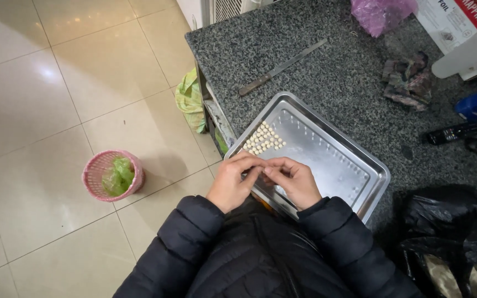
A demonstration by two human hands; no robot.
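- Head view: left hand [232, 182] and right hand [296, 181] meet fingertip to fingertip over the near edge of the shiny rectangular steel tray [354, 165] on the speckled grey stone bench [327, 72], fingers curled; whether they pinch something I cannot tell.
- A small patch of pale little dough pellets [263, 139] fills the tray's far-left corner; most of the tray is bare, so I judge the work barely begun.

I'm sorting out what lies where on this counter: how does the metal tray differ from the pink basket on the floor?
The metal tray is rectangular, shiny and shallow; the pink basket is round, latticed and deeper. The tray sits on the granite counter under the left hand and right hand; the basket stands apart on the tiled floor. The tray holds small pale pieces in rows; the basket holds a green bag. Both are open-topped.
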